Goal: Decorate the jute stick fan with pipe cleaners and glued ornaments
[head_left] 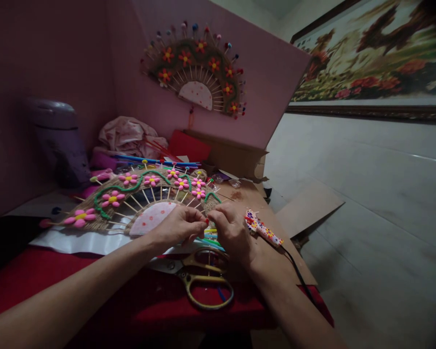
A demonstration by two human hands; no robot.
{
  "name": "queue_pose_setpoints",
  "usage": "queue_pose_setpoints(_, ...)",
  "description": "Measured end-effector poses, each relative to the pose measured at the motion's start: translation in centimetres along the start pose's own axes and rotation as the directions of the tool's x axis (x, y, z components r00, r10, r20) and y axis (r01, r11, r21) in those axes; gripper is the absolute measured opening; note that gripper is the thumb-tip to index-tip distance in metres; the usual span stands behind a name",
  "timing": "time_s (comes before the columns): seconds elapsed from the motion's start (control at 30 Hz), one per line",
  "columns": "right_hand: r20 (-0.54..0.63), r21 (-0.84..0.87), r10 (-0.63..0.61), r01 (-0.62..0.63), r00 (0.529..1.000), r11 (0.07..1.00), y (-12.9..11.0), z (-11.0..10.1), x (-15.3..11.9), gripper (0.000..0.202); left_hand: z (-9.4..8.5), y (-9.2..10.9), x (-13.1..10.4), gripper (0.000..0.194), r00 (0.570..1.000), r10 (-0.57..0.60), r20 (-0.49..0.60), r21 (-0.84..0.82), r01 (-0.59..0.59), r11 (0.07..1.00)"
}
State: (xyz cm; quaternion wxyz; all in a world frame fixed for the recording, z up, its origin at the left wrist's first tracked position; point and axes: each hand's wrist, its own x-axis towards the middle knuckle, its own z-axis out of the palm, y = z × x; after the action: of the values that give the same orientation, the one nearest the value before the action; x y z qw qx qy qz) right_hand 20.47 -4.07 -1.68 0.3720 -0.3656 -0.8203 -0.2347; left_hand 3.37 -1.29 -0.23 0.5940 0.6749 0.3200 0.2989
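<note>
My left hand (179, 225) pinches a tiny red piece (207, 221) between thumb and fingertips, over the lower right part of a fan. Close beside it, my right hand (232, 232) is closed, its fingertips near the red piece; what it holds is hidden. The twine-covered fan (94, 202) has thin wooden ribs, pink flowers with yellow centres, a wavy green strip and a white spotted half-circle (152, 218). Gold-handled scissors (189, 277) lie just below my hands.
A patterned glue gun (265, 231) with a black cord rests on cardboard (287, 257) at right. A purple bottle (61, 145) stands at left. Pink cloth (129, 135) and a red sheet (189, 146) lie behind. A finished-looking fan (196, 94) hangs on the pink panel.
</note>
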Motion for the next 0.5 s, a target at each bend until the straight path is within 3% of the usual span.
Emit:
queue_pose_setpoints(0.1,0.006,-0.049,-0.005,0.005,1.0,0.999,-0.13,0.08,0.04,0.017,0.14,0.05,0.01,0.024,1.0,-0.001,-0.029,0.022,0.002,1.0)
queue_pose_setpoints(0.4,0.029,-0.172,-0.013,0.018,0.999,0.985,-0.8,0.53,0.12,0.014,0.99,-0.19,0.28,0.015,0.948,0.053,-0.315,-0.049,-0.072,0.996)
queue_pose_setpoints(0.5,0.027,-0.177,-0.016,0.02,1.0,0.984,-0.91,0.63,-0.01,0.013,1.0,-0.5,0.4,0.018,0.949,0.041,-0.313,-0.086,-0.071,0.994)
